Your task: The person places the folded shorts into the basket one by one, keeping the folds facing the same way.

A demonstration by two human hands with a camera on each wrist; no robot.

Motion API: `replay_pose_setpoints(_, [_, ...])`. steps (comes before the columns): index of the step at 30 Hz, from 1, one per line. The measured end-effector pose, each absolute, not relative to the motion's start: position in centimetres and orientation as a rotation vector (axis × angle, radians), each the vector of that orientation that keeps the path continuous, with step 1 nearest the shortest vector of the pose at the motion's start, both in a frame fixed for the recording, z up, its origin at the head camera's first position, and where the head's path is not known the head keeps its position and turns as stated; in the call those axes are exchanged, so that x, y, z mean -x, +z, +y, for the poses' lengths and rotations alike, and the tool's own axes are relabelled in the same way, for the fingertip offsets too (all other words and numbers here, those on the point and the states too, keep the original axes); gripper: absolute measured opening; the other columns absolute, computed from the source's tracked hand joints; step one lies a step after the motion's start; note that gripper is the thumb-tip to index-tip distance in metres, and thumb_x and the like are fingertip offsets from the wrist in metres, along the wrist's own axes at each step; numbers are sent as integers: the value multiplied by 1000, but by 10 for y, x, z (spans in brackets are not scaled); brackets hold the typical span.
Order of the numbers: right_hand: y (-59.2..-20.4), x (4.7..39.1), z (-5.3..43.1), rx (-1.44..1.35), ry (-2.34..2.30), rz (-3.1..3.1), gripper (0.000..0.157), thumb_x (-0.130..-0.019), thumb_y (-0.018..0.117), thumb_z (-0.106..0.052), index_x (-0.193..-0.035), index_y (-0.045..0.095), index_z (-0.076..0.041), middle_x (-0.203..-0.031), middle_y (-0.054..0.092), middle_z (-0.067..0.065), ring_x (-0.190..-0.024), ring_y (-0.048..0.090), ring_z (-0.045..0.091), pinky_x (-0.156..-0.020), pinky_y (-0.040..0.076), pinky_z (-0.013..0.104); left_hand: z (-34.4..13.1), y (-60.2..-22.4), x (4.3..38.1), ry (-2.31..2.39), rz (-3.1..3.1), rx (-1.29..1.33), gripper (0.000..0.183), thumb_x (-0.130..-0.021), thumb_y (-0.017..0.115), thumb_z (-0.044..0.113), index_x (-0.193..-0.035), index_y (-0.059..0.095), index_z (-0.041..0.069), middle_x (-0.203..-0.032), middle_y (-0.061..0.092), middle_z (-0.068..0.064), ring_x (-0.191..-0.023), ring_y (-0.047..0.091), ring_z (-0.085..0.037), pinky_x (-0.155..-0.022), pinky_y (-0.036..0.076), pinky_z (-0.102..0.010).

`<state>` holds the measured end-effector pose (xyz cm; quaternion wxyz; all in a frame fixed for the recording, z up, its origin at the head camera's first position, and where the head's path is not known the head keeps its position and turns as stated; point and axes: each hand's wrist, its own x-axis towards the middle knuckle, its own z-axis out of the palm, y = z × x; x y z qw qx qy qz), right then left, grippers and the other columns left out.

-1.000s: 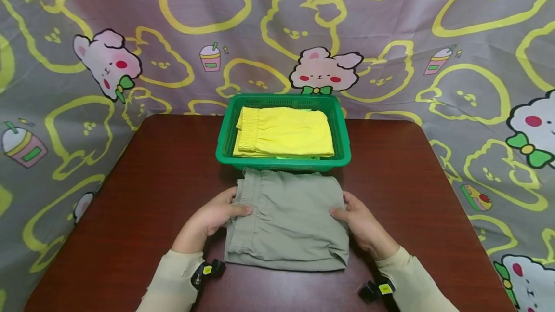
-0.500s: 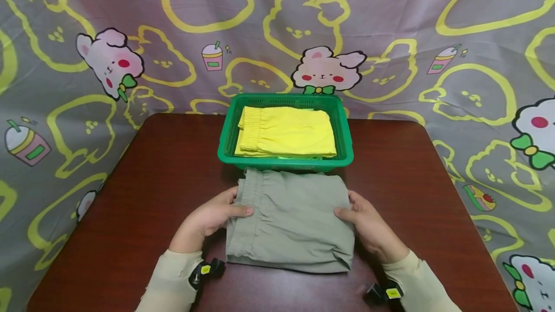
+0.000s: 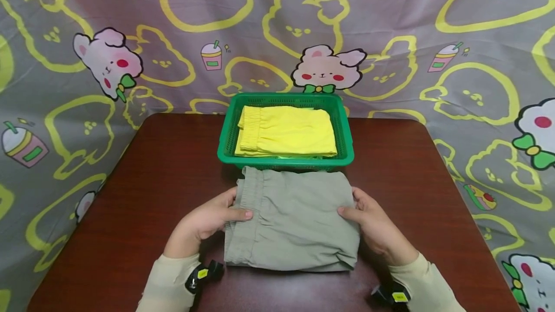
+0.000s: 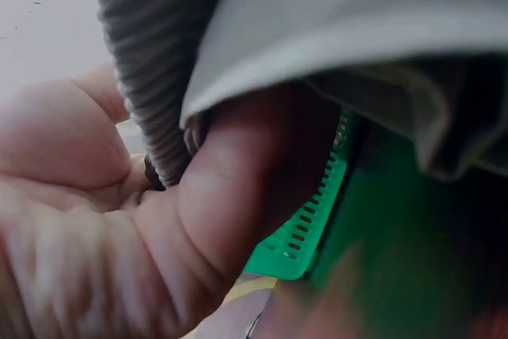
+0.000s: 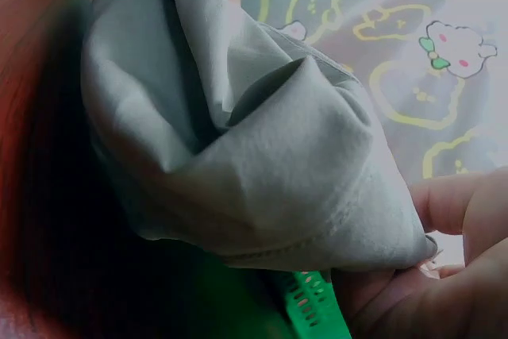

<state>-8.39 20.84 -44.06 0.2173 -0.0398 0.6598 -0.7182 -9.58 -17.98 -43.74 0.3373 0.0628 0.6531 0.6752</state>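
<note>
Folded grey-green shorts (image 3: 299, 220) with a gathered elastic waistband (image 3: 247, 220) on the left lie between my two hands, in front of the basket. My left hand (image 3: 212, 218) pinches the waistband side, thumb on top and fingers underneath. On the opposite side my right hand (image 3: 375, 220) grips the folded edge the same way. In the left wrist view the ribbed waistband (image 4: 151, 61) runs between thumb and fingers. The right wrist view shows the layered folds of the shorts (image 5: 278, 164) hanging over dark space, with the right thumb and fingers at one corner.
A green plastic basket (image 3: 225, 150) stands just beyond the shorts, near the back of the dark red-brown table (image 3: 173, 158). Folded yellow shorts (image 3: 295, 131) lie in it on top of light green cloth. A cartoon-print curtain (image 3: 243, 13) surrounds the table.
My right hand has shifted slightly to the right, and the right edge of the grey-green shorts has moved out with it. The left hand stays nearly in place on the waistband.
</note>
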Motion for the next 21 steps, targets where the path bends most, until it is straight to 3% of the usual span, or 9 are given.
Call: replay_pose_setpoints(21, [-402, 79, 206, 156, -2035, 1802, 57, -101, 61, -5, -148, 30, 0, -120, 68, 2, -104, 71, 17, -83, 61, 38, -190, -401, 84, 1818, 1766, -172, 70, -97, 69, 11, -154, 29, 12, -134, 59, -18, -112, 68, -34, -86, 59, -54])
